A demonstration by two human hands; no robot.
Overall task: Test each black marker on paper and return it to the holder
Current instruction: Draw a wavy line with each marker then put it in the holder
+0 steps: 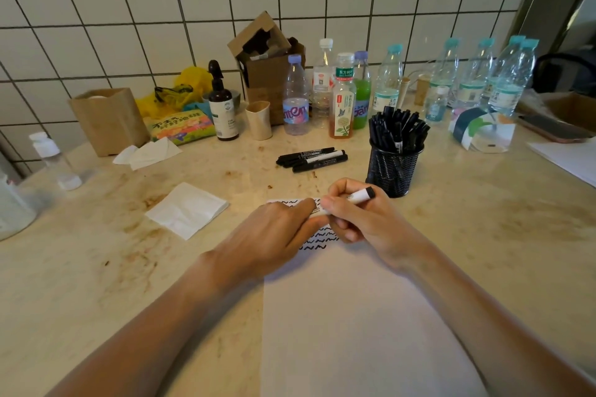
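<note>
At frame centre, both the left hand point(283, 222) and right hand point(361, 219) grip one marker point(359, 196) above the paper point(354, 316); a misaligned cap could ink fingers; the holder point(392, 167) stands just beyond.

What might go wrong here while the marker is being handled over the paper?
Both hands hold one marker over the paper; if the cap comes off with a jerk, ink may hit fingers or streak the squiggles. The full holder stands near the right hand, so an elbow swing might tip it. Three loose markers may roll.
</note>
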